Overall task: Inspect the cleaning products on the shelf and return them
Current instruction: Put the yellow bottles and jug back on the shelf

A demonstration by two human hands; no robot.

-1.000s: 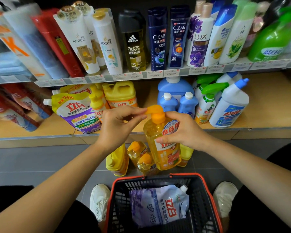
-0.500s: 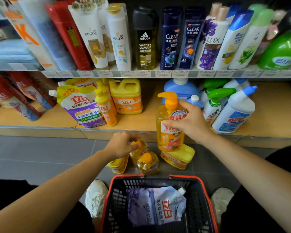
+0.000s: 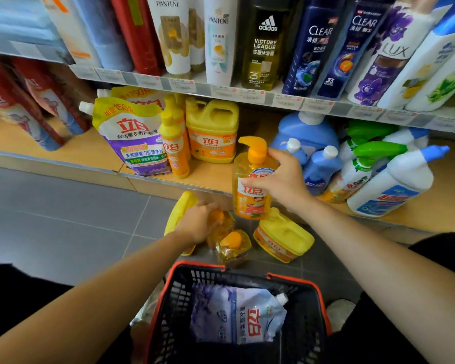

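My right hand grips an orange pump bottle of dish soap upright at the front edge of the lower wooden shelf, its pump pointing left. My left hand reaches down to the floor and closes over the orange cap of a small yellow bottle. A second small bottle with an orange cap stands just in front of it. A yellow jug lies on its side to the right, and another yellow container sits behind my left hand.
A red-rimmed black basket at my feet holds a white and purple refill pouch. The lower shelf carries a purple pouch, yellow bottles, a yellow jug, blue bottles and spray bottles. Shampoo bottles line the upper shelf.
My left hand let go of the pump top and dropped to the small bottles on the floor. My right hand carried the pump bottle toward the lower shelf.
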